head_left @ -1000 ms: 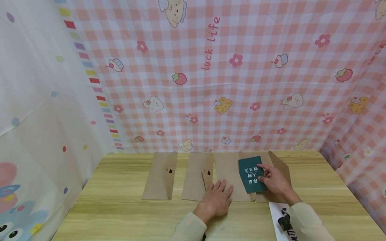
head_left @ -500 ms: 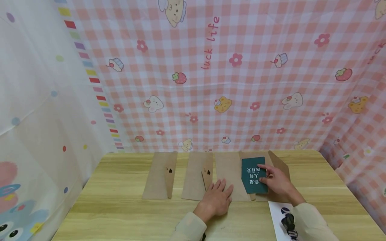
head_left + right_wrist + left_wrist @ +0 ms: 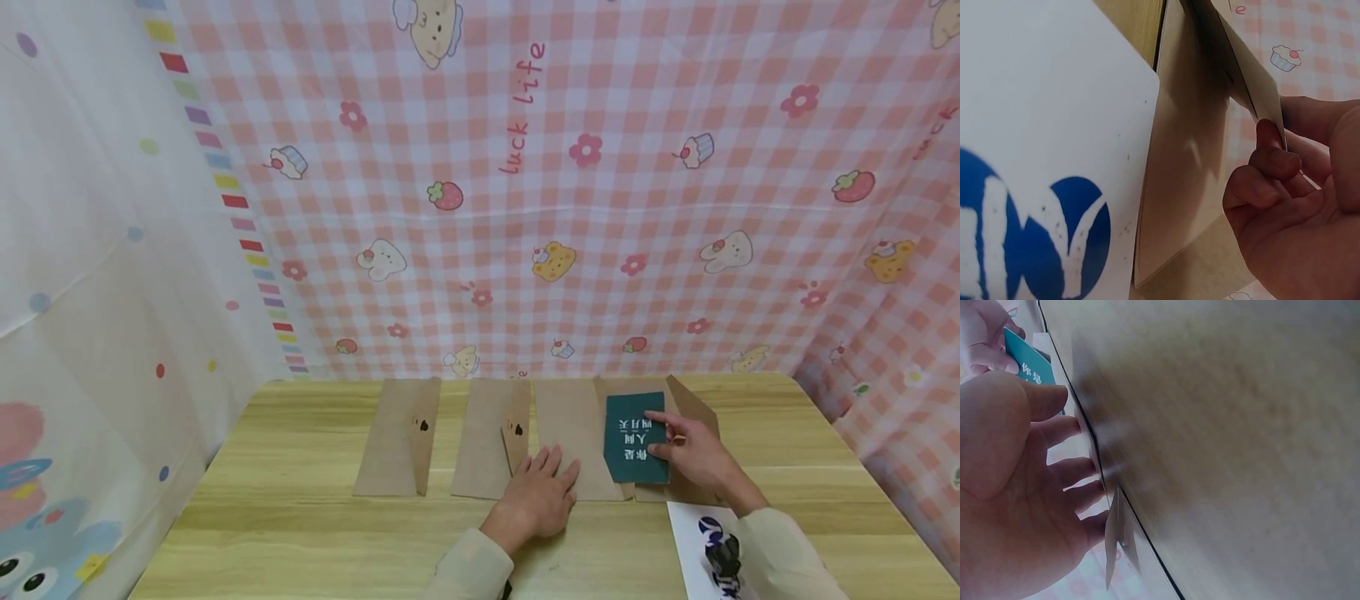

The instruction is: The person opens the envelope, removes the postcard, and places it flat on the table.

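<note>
My right hand [image 3: 696, 454] pinches the right side of a dark green card [image 3: 622, 467] with white Chinese characters. The card is held over the rightmost brown paper envelope [image 3: 681, 492], whose flap [image 3: 693, 408] is folded out to the right. In the right wrist view, the card's pale underside [image 3: 1260, 81] tilts above that envelope, thumb and fingers at its edge. With fingers spread, my left hand [image 3: 534, 504] rests at the front of the third envelope [image 3: 570, 417], its fingertips near the second envelope [image 3: 480, 450]. The card's lower-left corner overlaps the third envelope's right side.
Another brown envelope [image 3: 386, 442] lies at the far left of the row. A white card [image 3: 690, 550] with dark blue print lies in front of the right envelope, partly under my right sleeve [image 3: 780, 550]. A checked curtain [image 3: 480, 250] hangs behind the wooden table [image 3: 300, 533].
My right hand has moved slightly right with the green card, which has turned a little straighter and now sits more over the rightmost envelope. The left hand stays put.
</note>
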`<state>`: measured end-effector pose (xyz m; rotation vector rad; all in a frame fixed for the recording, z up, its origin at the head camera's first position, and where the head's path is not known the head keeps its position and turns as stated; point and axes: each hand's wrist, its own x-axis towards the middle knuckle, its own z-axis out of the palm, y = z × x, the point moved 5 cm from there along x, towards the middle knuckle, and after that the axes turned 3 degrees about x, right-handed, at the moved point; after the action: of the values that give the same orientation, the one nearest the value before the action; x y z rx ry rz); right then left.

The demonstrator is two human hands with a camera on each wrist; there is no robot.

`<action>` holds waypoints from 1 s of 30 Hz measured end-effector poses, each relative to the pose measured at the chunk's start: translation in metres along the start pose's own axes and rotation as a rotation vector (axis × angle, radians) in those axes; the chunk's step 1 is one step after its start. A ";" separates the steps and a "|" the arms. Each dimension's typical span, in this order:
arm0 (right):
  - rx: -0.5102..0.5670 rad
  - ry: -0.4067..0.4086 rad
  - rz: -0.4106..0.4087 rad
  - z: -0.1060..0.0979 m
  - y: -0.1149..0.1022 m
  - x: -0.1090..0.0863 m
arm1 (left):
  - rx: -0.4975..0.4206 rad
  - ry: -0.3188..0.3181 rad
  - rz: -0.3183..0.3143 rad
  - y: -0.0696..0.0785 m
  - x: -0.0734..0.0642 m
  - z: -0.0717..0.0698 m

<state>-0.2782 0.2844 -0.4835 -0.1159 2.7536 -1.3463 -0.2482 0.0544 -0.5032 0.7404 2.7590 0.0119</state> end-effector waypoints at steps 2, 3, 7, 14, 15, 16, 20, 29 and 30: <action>0.006 0.001 0.004 0.000 0.001 0.000 | -0.003 -0.002 0.000 0.000 0.000 0.000; 0.012 0.001 0.006 -0.001 0.001 0.000 | -0.003 -0.001 0.001 0.000 0.000 0.001; 0.024 0.003 0.020 -0.001 0.003 -0.001 | 0.006 0.003 0.004 -0.001 0.000 0.002; 0.018 0.005 0.049 -0.004 0.004 -0.002 | 0.011 0.003 0.005 -0.001 0.001 0.003; 0.016 0.006 0.052 -0.004 0.004 -0.003 | 0.011 0.002 0.005 -0.001 0.001 0.003; 0.014 0.006 0.053 -0.004 0.004 -0.003 | 0.009 0.001 0.006 -0.001 0.001 0.003; 0.002 0.032 0.052 -0.004 0.005 -0.003 | 0.008 0.000 0.009 0.000 0.001 0.002; 0.006 0.114 0.037 -0.008 0.004 -0.006 | 0.004 0.004 0.012 -0.001 -0.001 0.000; 0.004 0.115 0.039 -0.008 0.003 -0.006 | 0.004 0.003 0.013 -0.001 -0.001 0.000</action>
<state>-0.2727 0.2936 -0.4810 0.0154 2.8298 -1.3906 -0.2477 0.0533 -0.5027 0.7604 2.7583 0.0100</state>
